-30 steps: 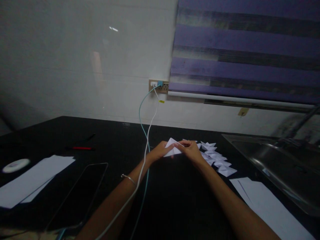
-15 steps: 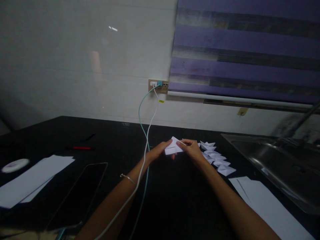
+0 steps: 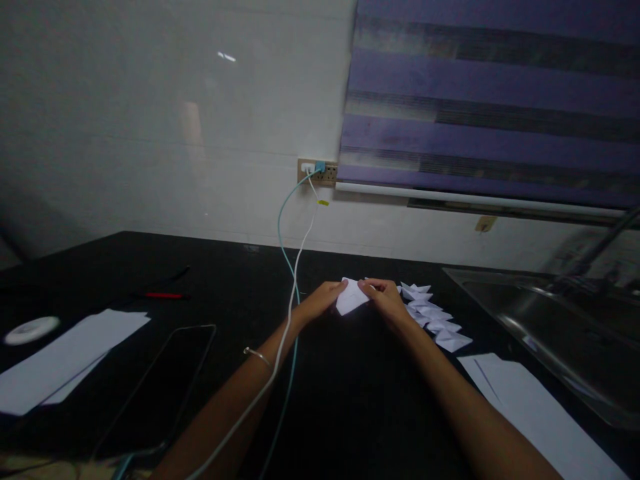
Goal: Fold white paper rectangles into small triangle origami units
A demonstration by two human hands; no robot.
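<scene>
A small folded white paper piece (image 3: 351, 297) is pinched between both hands above the black countertop (image 3: 350, 400). My left hand (image 3: 323, 300) grips its left edge with closed fingers. My right hand (image 3: 383, 298) grips its right edge, fingers curled. A thin bracelet (image 3: 257, 355) circles my left wrist. Just right of my right hand lies a row of several folded white paper pieces (image 3: 433, 317).
White paper sheets lie at front right (image 3: 530, 410) and at left (image 3: 65, 360). A dark phone (image 3: 160, 387) lies at front left with a red pen (image 3: 163, 295) and a white round object (image 3: 31, 330) behind. Two cables (image 3: 295, 267) hang from a wall socket (image 3: 317, 171). A steel sink (image 3: 555, 327) sits at right.
The paper piece was turned and refolded between my fingers, going from a triangle to a flatter, smaller shape. Both hands stayed in the same place.
</scene>
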